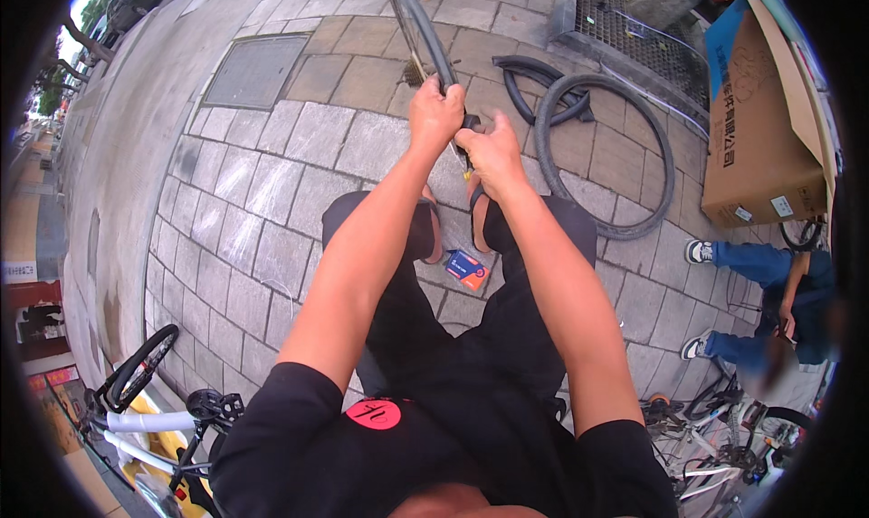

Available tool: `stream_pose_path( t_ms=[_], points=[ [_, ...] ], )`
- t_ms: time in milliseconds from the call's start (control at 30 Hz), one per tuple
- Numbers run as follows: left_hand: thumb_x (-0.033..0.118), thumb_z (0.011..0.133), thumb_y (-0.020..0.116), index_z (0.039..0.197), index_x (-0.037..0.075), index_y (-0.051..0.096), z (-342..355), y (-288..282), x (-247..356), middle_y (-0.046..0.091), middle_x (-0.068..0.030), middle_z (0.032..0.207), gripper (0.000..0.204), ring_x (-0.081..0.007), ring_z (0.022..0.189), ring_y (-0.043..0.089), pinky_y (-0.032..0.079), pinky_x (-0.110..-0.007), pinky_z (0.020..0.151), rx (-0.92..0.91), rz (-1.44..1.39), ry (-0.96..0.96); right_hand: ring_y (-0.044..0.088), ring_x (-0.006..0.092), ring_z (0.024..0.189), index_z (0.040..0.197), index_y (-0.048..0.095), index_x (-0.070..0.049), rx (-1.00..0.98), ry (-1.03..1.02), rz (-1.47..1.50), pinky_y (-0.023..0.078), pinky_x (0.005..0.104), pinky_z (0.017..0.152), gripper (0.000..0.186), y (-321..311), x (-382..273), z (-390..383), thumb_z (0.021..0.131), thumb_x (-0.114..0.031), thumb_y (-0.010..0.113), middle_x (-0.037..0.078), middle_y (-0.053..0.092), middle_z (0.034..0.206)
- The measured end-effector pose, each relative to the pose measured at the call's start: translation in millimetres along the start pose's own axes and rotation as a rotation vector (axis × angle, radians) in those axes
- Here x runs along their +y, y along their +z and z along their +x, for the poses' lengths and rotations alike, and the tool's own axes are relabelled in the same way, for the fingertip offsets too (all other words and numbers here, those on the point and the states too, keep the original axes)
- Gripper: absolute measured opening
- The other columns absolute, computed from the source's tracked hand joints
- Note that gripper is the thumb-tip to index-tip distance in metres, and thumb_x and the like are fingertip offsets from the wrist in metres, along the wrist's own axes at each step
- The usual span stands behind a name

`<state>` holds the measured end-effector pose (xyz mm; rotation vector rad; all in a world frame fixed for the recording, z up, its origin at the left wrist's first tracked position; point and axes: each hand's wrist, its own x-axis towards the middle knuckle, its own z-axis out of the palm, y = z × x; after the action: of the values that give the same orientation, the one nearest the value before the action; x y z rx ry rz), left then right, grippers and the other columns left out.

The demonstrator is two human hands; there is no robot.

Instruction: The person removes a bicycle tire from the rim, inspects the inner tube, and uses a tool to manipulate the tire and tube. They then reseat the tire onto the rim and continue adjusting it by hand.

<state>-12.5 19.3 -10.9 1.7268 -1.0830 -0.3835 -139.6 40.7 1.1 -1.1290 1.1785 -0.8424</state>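
A bicycle wheel with a black tire (427, 31) stands on edge in front of me, its rim running away toward the top of the view. My left hand (435, 115) is closed around the tire, fingers wrapped over it. Just to its right, my right hand (493, 152) is closed on the near part of the tire, thumb side up and slightly blurred. Between the hands a short dark stretch of tire (471, 122) shows. What lies under the right fingers is hidden. On the paving between my feet is a small blue and orange box (467, 269).
A loose tire (670, 169) and a folded black tire (520, 88) lie on the paving to the right. Beyond them stands a large cardboard box (760, 147). A person in jeans (751, 264) sits at right. Bicycle parts (724, 436) and a white-framed bicycle (149, 422) flank me.
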Motion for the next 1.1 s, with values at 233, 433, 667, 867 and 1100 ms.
stream_pose_path(
  t_ms=[233, 433, 667, 867, 1100],
  points=[
    [0.034, 0.085, 0.060, 0.087, -0.005, 0.064, 5, -5, -2, 0.067, -0.0295, 0.081, 0.039, -0.0459, 0.080, 0.068, 0.054, -0.050, 0.075, 0.006, 0.026, 0.009, 0.072, 0.0245, 0.097, 0.143, 0.052, 0.007, -0.180, -0.206, -0.466, 0.057, 0.0361, 0.083, 0.070, -36, -42, -34, 0.079, -0.012, 0.072, 0.018, 0.073, 0.111],
    [0.036, 0.085, 0.061, 0.084, -0.005, 0.064, 15, 4, -23, 0.068, -0.0276, 0.078, 0.041, -0.0422, 0.077, 0.071, 0.055, -0.049, 0.074, -0.011, 0.079, 0.041, 0.072, 0.0234, 0.104, 0.144, 0.051, 0.007, -0.328, 0.055, -0.167, 0.059, 0.0353, 0.088, 0.060, -75, -71, -144, 0.088, -0.005, 0.068, 0.022, 0.071, 0.120],
    [0.041, 0.085, 0.059, 0.089, -0.004, 0.068, 9, -2, -8, 0.070, -0.0327, 0.094, 0.046, -0.0511, 0.096, 0.068, 0.055, -0.053, 0.090, -0.082, 0.068, -0.019, 0.070, 0.0399, 0.102, 0.142, 0.050, 0.007, -0.019, -0.250, -0.624, 0.058, 0.0445, 0.088, 0.055, -50, -48, -207, 0.093, -0.011, 0.068, 0.026, 0.062, 0.124],
    [0.040, 0.085, 0.060, 0.084, -0.004, 0.064, 11, 8, -27, 0.067, -0.0295, 0.078, 0.044, -0.0472, 0.080, 0.069, 0.055, -0.050, 0.074, 0.037, 0.131, 0.082, 0.068, 0.0401, 0.104, 0.142, 0.051, 0.006, -0.043, -0.386, -0.962, 0.056, 0.0476, 0.086, 0.056, -53, -59, -209, 0.093, -0.014, 0.070, 0.025, 0.066, 0.118],
    [0.034, 0.092, 0.060, 0.103, -0.002, 0.067, 5, 0, -11, 0.071, -0.0288, 0.097, 0.038, -0.0443, 0.093, 0.070, 0.058, -0.050, 0.079, -0.075, 0.068, -0.016, 0.073, 0.0334, 0.089, 0.140, 0.053, 0.009, 0.019, -0.106, -0.808, 0.056, 0.0440, 0.082, 0.054, -59, -54, -202, 0.093, -0.013, 0.069, 0.021, 0.073, 0.099]
  ],
)
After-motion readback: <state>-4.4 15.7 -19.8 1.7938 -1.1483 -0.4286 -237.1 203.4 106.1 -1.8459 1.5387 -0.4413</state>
